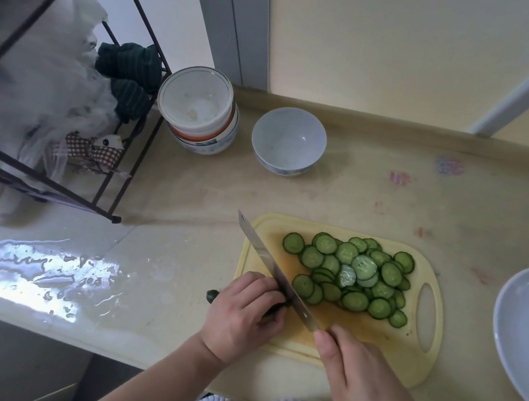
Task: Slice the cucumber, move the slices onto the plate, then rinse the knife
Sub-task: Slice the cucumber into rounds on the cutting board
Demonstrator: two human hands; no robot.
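A pale yellow cutting board (418,360) lies on the counter with a pile of several green cucumber slices (353,275) on its far half. My left hand (243,315) grips the short remaining cucumber end (211,296), whose dark tip pokes out past the board's left edge. My right hand (365,386) holds the handle of a long knife (274,271). The blade runs diagonally up-left and rests against my left fingers on the cucumber. A white plate (528,332) sits to the right of the board, partly cut off by the frame.
A white bowl (288,140) and a stack of bowls with a lid (199,110) stand at the back of the counter. A black wire rack (115,169) with plastic bags and cloths fills the left. Water is pooled on the counter at left (48,266).
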